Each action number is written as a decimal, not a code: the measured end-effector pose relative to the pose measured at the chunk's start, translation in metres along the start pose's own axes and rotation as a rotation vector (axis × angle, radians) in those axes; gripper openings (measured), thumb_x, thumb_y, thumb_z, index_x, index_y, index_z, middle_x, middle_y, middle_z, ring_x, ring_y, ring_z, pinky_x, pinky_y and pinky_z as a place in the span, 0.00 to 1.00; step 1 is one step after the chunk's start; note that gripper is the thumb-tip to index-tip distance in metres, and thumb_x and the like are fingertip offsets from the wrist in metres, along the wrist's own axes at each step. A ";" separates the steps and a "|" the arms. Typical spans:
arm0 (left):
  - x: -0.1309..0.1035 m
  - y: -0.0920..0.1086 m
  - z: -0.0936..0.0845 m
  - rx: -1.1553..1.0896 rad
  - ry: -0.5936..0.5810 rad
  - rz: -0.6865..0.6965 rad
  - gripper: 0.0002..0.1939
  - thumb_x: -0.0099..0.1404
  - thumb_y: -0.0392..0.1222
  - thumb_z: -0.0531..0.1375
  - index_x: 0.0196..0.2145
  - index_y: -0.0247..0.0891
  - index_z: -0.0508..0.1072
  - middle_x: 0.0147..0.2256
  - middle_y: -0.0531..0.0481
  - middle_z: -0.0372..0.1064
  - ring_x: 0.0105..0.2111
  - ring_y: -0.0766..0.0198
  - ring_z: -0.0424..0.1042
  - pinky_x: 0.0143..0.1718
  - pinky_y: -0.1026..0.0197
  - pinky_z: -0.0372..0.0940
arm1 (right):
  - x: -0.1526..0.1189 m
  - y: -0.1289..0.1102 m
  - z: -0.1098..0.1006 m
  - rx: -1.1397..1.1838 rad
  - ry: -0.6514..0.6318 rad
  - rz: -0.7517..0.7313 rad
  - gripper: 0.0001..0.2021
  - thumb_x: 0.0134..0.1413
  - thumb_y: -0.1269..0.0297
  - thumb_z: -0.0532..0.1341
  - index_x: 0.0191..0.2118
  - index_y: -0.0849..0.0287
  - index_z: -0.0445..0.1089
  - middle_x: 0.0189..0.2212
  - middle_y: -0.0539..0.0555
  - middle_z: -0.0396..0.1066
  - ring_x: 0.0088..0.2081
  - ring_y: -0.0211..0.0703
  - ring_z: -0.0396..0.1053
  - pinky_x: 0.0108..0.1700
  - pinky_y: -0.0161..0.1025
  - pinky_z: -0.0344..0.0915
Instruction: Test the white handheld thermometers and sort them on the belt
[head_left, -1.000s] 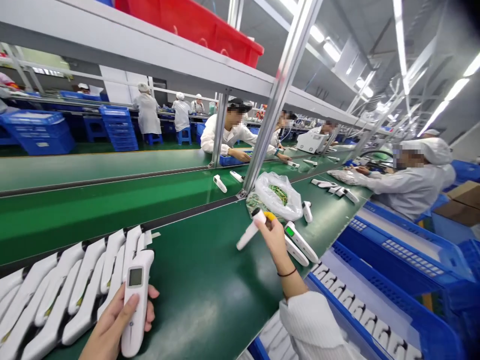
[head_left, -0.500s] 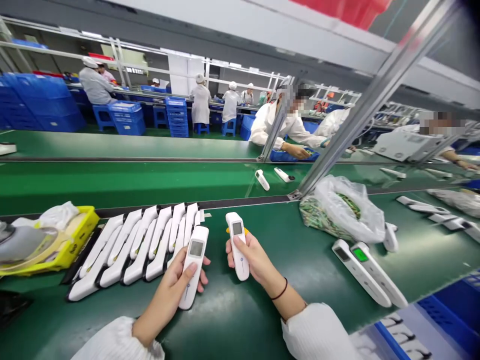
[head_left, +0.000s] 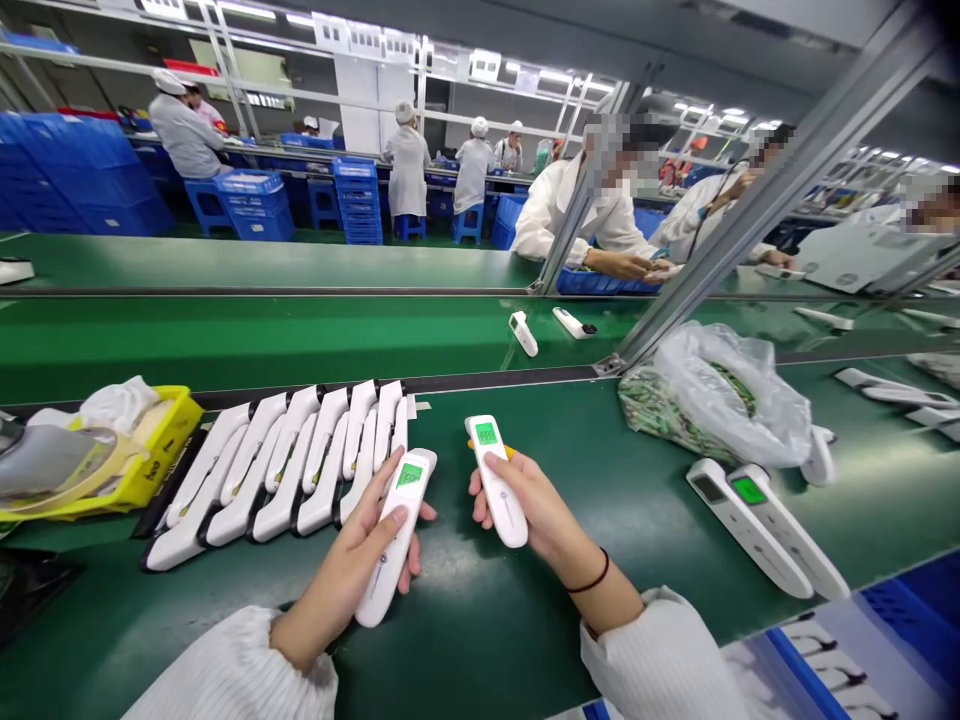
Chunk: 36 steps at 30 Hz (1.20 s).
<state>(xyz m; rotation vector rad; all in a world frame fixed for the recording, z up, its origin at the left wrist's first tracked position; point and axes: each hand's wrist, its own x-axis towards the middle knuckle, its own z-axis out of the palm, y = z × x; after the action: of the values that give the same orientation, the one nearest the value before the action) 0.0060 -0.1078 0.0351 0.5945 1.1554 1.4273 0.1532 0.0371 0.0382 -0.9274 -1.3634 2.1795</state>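
Observation:
My left hand (head_left: 364, 560) is closed around a white infrared thermometer (head_left: 394, 550), thumb on its front, its small screen lit green. In my right hand (head_left: 529, 500) is a second white thermometer (head_left: 501, 495), also with a green screen; a bit of yellow shows behind it. Both are held above the dark green bench (head_left: 465, 640), apart from each other. Left of my hands, several white thermometer bodies (head_left: 281, 500) lie in a slanted row. Two more thermometers lie side by side at the right, one with a dark screen (head_left: 750, 530) and one lit green (head_left: 795, 535).
A clear bag of green parts (head_left: 720, 400) sits by a metal post (head_left: 705, 265). On the left is a yellow basket (head_left: 169, 440). Two thermometers lie on the green belt (head_left: 300, 340) ahead. Co-workers in white (head_left: 577, 220) sit beyond. Blue bins (head_left: 915, 630) stand lower right.
The screens of both held thermometers have turned from grey to lit green. My hands still grip them. The view has tilted slightly, and a co-worker across the belt has moved their hands.

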 end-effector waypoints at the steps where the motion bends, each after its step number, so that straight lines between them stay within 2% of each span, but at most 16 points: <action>1: -0.001 0.002 0.001 -0.022 0.004 -0.025 0.35 0.67 0.46 0.55 0.64 0.53 0.40 0.39 0.48 0.67 0.20 0.69 0.66 0.19 0.65 0.62 | 0.000 -0.001 -0.002 0.027 0.009 0.027 0.16 0.53 0.52 0.61 0.32 0.62 0.65 0.18 0.51 0.70 0.16 0.37 0.67 0.17 0.31 0.64; 5: -0.004 0.008 0.001 -0.098 0.016 -0.075 0.33 0.67 0.43 0.53 0.65 0.52 0.42 0.37 0.48 0.67 0.18 0.72 0.62 0.18 0.67 0.59 | -0.001 -0.003 -0.008 0.087 0.004 0.118 0.12 0.56 0.56 0.57 0.36 0.62 0.63 0.19 0.49 0.68 0.14 0.35 0.64 0.14 0.31 0.62; 9: -0.004 0.011 0.001 -0.124 0.024 -0.047 0.32 0.67 0.41 0.53 0.65 0.50 0.43 0.37 0.48 0.67 0.20 0.70 0.64 0.20 0.65 0.62 | -0.002 -0.004 -0.007 0.122 -0.015 0.138 0.12 0.58 0.55 0.54 0.37 0.61 0.61 0.18 0.49 0.67 0.13 0.35 0.63 0.13 0.31 0.61; 14: -0.005 0.005 0.001 -0.111 -0.026 0.034 0.40 0.65 0.38 0.57 0.65 0.56 0.37 0.42 0.47 0.66 0.29 0.64 0.70 0.29 0.60 0.68 | -0.007 0.003 0.007 0.056 -0.120 -0.036 0.13 0.49 0.60 0.65 0.35 0.59 0.61 0.21 0.47 0.68 0.17 0.33 0.65 0.17 0.29 0.60; 16: -0.005 0.001 0.001 -0.078 -0.068 0.105 0.42 0.65 0.38 0.58 0.65 0.60 0.33 0.47 0.47 0.63 0.32 0.64 0.70 0.33 0.59 0.68 | -0.010 0.009 0.015 -0.019 -0.187 -0.091 0.12 0.50 0.60 0.65 0.33 0.60 0.62 0.19 0.47 0.67 0.17 0.31 0.64 0.19 0.27 0.60; 18: -0.006 -0.003 0.002 -0.037 -0.084 0.174 0.42 0.66 0.40 0.58 0.64 0.62 0.33 0.49 0.48 0.62 0.32 0.66 0.70 0.35 0.60 0.67 | -0.013 0.015 0.021 -0.045 -0.276 -0.101 0.13 0.54 0.56 0.62 0.34 0.61 0.63 0.17 0.48 0.66 0.16 0.31 0.63 0.18 0.28 0.60; 21: -0.008 -0.006 0.003 0.004 -0.080 0.222 0.41 0.66 0.41 0.57 0.64 0.61 0.32 0.44 0.49 0.66 0.30 0.68 0.68 0.36 0.61 0.66 | -0.019 0.021 0.027 0.005 -0.363 -0.096 0.16 0.57 0.54 0.59 0.45 0.59 0.62 0.23 0.47 0.67 0.17 0.34 0.66 0.17 0.30 0.63; 24: -0.009 -0.006 0.004 0.020 -0.078 0.217 0.42 0.67 0.42 0.57 0.65 0.59 0.30 0.36 0.52 0.68 0.29 0.67 0.67 0.35 0.62 0.65 | -0.023 0.023 0.029 0.032 -0.384 -0.091 0.19 0.58 0.55 0.57 0.53 0.56 0.57 0.28 0.48 0.66 0.18 0.33 0.66 0.17 0.30 0.63; 28: -0.010 -0.006 0.005 0.018 -0.071 0.222 0.42 0.66 0.43 0.57 0.65 0.58 0.31 0.34 0.53 0.67 0.29 0.66 0.66 0.35 0.62 0.64 | -0.024 0.025 0.027 0.049 -0.397 -0.082 0.20 0.60 0.54 0.54 0.54 0.55 0.56 0.30 0.50 0.67 0.19 0.34 0.67 0.17 0.30 0.63; 36: -0.011 -0.011 0.006 -0.007 -0.058 0.221 0.40 0.68 0.41 0.54 0.65 0.58 0.30 0.33 0.53 0.67 0.30 0.67 0.66 0.39 0.61 0.65 | -0.026 0.028 0.028 -0.026 -0.368 -0.135 0.17 0.61 0.52 0.53 0.49 0.57 0.57 0.30 0.50 0.67 0.20 0.32 0.66 0.17 0.28 0.61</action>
<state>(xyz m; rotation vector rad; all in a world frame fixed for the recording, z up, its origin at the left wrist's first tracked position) 0.0180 -0.1174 0.0306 0.7729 1.0629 1.5893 0.1512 -0.0093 0.0300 -0.4371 -1.5696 2.3077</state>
